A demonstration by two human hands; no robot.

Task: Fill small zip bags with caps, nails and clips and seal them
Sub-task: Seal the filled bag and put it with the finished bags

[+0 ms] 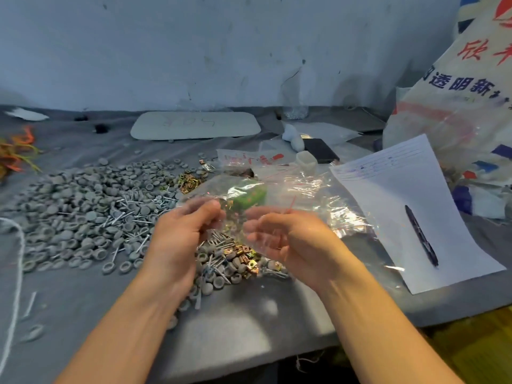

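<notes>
The zip bag [234, 217] is risking a slip or a half-closed seal, since its slack film is hanging just above the pile of caps, nails and clips [230, 261]. The left hand [182, 231] and the right hand [279, 236] are facing palms inward, curled fingers pinching the bag's opposite edges, though blur is hiding the exact grip.

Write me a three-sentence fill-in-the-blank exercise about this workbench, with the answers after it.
1. The left hand and the right hand hold a zip bag made of clear ____.
2. The black pen lies on a sheet of ____ paper.
3. The grey caps are piled to the ____ of the left hand.
Missing words: plastic; white; left.
</notes>
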